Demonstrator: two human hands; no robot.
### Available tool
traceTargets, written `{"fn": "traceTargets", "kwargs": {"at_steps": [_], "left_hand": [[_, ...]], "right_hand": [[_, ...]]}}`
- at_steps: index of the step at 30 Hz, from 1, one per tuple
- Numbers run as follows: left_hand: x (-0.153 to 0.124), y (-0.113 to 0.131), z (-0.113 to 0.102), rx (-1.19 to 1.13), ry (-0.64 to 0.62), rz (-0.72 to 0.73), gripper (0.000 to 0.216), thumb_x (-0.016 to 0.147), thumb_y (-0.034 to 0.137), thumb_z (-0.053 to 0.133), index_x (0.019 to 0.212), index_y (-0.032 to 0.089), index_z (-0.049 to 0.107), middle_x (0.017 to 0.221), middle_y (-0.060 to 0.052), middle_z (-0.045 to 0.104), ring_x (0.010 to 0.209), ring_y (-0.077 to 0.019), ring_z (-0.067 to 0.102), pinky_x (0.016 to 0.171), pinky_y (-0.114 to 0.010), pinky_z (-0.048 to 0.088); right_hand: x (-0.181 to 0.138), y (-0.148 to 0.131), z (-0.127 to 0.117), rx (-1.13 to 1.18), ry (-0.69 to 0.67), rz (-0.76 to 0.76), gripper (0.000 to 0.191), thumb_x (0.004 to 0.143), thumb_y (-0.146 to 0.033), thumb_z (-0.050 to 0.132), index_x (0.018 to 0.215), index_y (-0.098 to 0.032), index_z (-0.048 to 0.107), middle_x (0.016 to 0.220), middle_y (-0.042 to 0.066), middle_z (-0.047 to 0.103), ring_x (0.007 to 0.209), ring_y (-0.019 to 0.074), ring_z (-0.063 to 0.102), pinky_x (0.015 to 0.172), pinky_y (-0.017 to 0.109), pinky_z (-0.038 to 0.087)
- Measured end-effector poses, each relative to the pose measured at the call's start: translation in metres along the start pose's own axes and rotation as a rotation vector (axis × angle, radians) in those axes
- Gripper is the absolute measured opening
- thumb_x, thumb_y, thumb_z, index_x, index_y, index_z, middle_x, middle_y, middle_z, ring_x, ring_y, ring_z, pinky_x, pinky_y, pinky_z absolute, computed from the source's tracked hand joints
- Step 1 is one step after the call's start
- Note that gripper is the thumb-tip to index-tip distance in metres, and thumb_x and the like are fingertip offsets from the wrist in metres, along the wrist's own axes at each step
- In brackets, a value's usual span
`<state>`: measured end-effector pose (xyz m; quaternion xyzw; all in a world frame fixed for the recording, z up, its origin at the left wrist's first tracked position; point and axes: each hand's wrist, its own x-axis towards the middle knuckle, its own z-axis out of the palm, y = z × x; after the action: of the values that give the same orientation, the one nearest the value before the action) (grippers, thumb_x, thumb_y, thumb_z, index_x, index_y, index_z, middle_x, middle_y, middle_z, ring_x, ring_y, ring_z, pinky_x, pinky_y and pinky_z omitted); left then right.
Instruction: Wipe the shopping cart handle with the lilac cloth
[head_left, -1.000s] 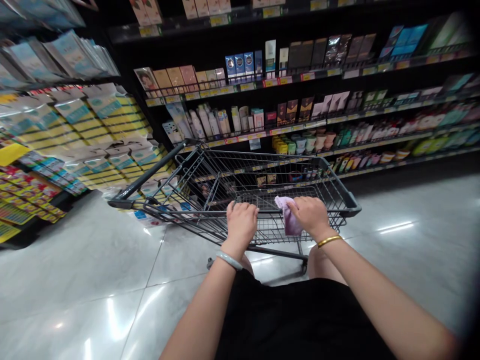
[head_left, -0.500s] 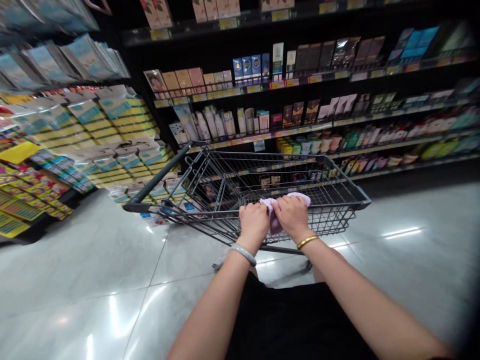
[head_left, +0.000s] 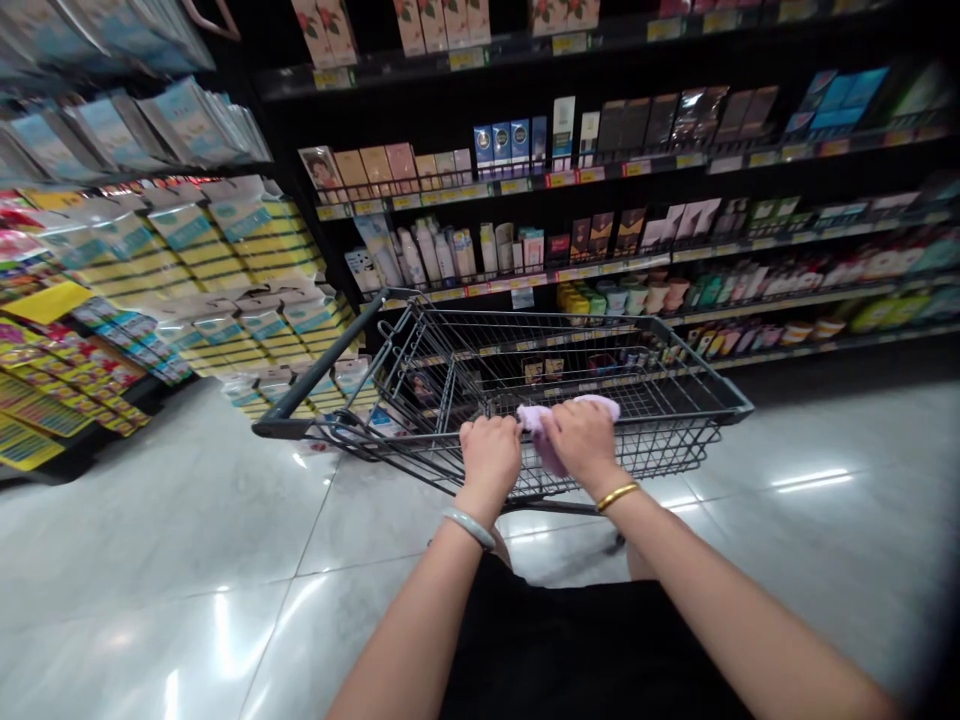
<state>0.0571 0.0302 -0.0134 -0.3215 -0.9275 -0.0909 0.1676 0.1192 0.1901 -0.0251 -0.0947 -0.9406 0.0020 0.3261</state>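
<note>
A dark grey shopping cart [head_left: 667, 420] stands sideways in front of me, its handle [head_left: 322, 370] to the left. My left hand [head_left: 491, 455] is closed around the near top rail of the basket. Just right of it, my right hand [head_left: 581, 440] presses a light purple cloth [head_left: 551, 455] against the same rail, fingers wrapped over it. Part of the cloth hangs down on the near side, between the two hands, and another part shows beyond the right fingers. The underside of both hands is hidden.
Beyond the cart run dark shelves [head_left: 450, 190] with boxed products, bottles and tubes. Yellow-striped packages [head_left: 255, 230] hang on a rack at the left, near a low display of colourful packs [head_left: 60, 370]. The floor is shiny grey tile [head_left: 187, 560].
My left hand has slid a little left along the rail, away from the cloth. My right hand stays on the cloth. The view has shifted slightly.
</note>
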Motion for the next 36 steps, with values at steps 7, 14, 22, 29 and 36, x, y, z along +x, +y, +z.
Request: {"fn": "traceTargets", "kwargs": {"at_steps": [7, 14, 22, 29, 36], "left_hand": [[-0.006, 0.023, -0.004, -0.028, -0.033, 0.026, 0.028, 0.098, 0.03, 0.038, 0.09, 0.022, 0.064, 0.089, -0.007, 0.068, 0.09, -0.0226, 0.055, 0.079, -0.039, 0.031], [-0.013, 0.023, -0.022, -0.012, -0.008, 0.062, 0.03, 0.099, 0.032, 0.037, 0.09, 0.024, 0.064, 0.09, -0.006, 0.069, 0.09, -0.0222, 0.058, 0.083, -0.039, 0.033], [-0.01, 0.029, -0.012, 0.101, -0.079, 0.049, 0.036, 0.101, 0.031, 0.029, 0.092, 0.017, 0.061, 0.077, -0.01, 0.07, 0.076, -0.0233, 0.065, 0.068, -0.033, 0.037], [-0.01, 0.038, -0.01, 0.133, -0.048, 0.091, 0.042, 0.102, 0.036, 0.025, 0.088, 0.018, 0.06, 0.073, -0.009, 0.069, 0.074, -0.0236, 0.066, 0.066, -0.032, 0.037], [-0.007, 0.045, -0.005, 0.124, -0.062, 0.087, 0.033, 0.099, 0.029, 0.032, 0.092, 0.015, 0.061, 0.076, -0.01, 0.069, 0.074, -0.0247, 0.066, 0.068, -0.034, 0.041]], "right_hand": [[-0.001, 0.014, 0.001, 0.039, -0.013, -0.117, 0.039, 0.099, -0.039, 0.04, 0.075, -0.019, 0.063, 0.075, 0.006, 0.065, 0.077, 0.0195, 0.051, 0.08, 0.035, 0.027], [-0.01, 0.068, -0.009, -0.046, 0.007, -0.017, 0.041, 0.098, -0.037, 0.042, 0.065, -0.019, 0.06, 0.068, 0.005, 0.064, 0.072, 0.0186, 0.051, 0.076, 0.034, 0.026], [-0.013, 0.004, -0.016, 0.072, 0.018, 0.001, 0.035, 0.098, -0.037, 0.041, 0.075, -0.021, 0.062, 0.077, 0.005, 0.065, 0.081, 0.0209, 0.051, 0.083, 0.036, 0.026], [-0.019, 0.051, -0.015, 0.043, 0.029, 0.008, 0.037, 0.1, -0.039, 0.04, 0.075, -0.02, 0.06, 0.076, 0.005, 0.063, 0.081, 0.0203, 0.049, 0.084, 0.036, 0.026], [-0.022, 0.013, -0.012, 0.134, 0.069, 0.099, 0.034, 0.1, -0.04, 0.041, 0.08, -0.021, 0.061, 0.082, 0.005, 0.064, 0.085, 0.0216, 0.049, 0.089, 0.038, 0.027]]}}
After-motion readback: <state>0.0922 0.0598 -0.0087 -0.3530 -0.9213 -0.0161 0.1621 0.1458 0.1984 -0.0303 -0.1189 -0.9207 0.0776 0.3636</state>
